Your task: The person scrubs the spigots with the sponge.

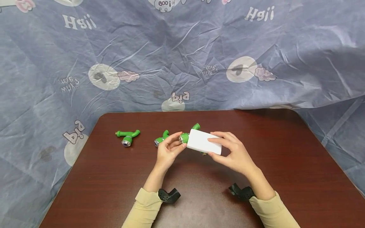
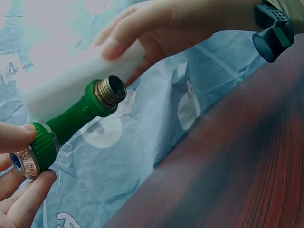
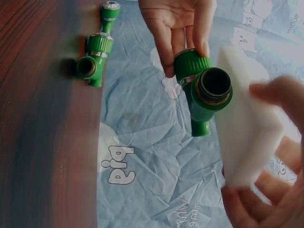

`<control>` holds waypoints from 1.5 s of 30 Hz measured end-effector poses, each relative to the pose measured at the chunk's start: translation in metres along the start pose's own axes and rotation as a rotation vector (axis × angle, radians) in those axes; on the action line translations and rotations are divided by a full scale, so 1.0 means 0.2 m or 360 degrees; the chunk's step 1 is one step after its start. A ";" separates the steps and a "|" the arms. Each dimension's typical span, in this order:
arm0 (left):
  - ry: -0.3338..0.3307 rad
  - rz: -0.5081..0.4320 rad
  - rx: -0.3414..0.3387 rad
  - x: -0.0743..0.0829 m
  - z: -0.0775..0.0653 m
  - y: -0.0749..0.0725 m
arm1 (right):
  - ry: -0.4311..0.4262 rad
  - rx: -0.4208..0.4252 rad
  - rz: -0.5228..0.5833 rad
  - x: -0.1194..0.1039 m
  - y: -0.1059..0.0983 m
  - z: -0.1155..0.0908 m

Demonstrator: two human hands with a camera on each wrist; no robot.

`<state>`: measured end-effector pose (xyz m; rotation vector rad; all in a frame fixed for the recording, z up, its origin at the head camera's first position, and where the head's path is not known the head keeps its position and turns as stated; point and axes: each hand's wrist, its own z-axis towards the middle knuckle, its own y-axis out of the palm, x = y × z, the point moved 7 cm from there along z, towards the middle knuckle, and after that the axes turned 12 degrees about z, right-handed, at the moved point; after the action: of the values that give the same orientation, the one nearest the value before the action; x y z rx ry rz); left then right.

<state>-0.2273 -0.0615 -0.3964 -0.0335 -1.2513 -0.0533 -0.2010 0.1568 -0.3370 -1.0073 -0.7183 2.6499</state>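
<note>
My left hand [image 1: 166, 153] pinches a green tap [image 1: 184, 138] by its ribbed, silver-capped knob, between thumb and fingers. In the left wrist view the tap's threaded brass inlet [image 2: 110, 91] points up and away from that hand. A white sponge block [image 1: 203, 142] is gripped in my right hand [image 1: 235, 152], thumb on one long edge and fingers on the other. In the right wrist view the sponge [image 3: 247, 123] lies right alongside the tap body [image 3: 202, 107]. From the head view, the sponge covers most of the held tap.
Two more green taps lie on the brown table [image 1: 271, 152]: one at the left [image 1: 127, 136], and another [image 1: 159, 141] just behind my left hand, partly covered by it. A printed grey-blue cloth [image 1: 176, 57] hangs behind the table's far edge.
</note>
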 end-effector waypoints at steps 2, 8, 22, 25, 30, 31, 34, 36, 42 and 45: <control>0.0007 0.0022 0.0018 0.00 0.00 -0.01 | 0.0021 0.0064 -0.0052 0.01 -0.02 0.00; -0.0007 0.0057 0.0041 0.01 0.00 -0.01 | -0.0013 0.0082 0.0024 0.00 -0.03 0.00; -0.0018 0.0086 0.0087 0.03 0.00 -0.04 | 0.0117 0.0176 -0.0104 0.04 -0.10 -0.01; 0.0000 0.0097 0.0100 0.04 0.00 -0.04 | 0.0075 0.0072 -0.0042 0.04 -0.09 -0.01; 0.0018 0.0105 0.0114 0.05 0.00 -0.05 | 0.0110 0.0144 -0.0135 0.06 -0.10 -0.01; 0.0017 0.0098 0.0112 0.05 0.00 -0.05 | 0.0131 0.0194 -0.0165 0.07 -0.11 -0.01; 0.0026 0.0068 0.0099 0.05 0.00 -0.04 | 0.0220 0.0275 -0.0206 0.09 -0.12 -0.02; 0.0037 0.0046 0.0089 0.06 0.00 -0.04 | 0.0272 0.0270 -0.0171 0.10 -0.12 -0.02; 0.0033 -0.0098 0.0081 0.07 -0.01 -0.04 | 0.0344 0.0188 -0.0004 0.10 -0.07 -0.03; 0.0017 -0.0163 0.0066 0.06 -0.01 -0.03 | 0.0327 0.0184 0.0039 0.09 -0.06 -0.03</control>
<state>-0.2223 -0.0670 -0.3857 0.0664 -1.2427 -0.1162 -0.2100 0.1762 -0.3448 -1.2385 -0.5055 2.5252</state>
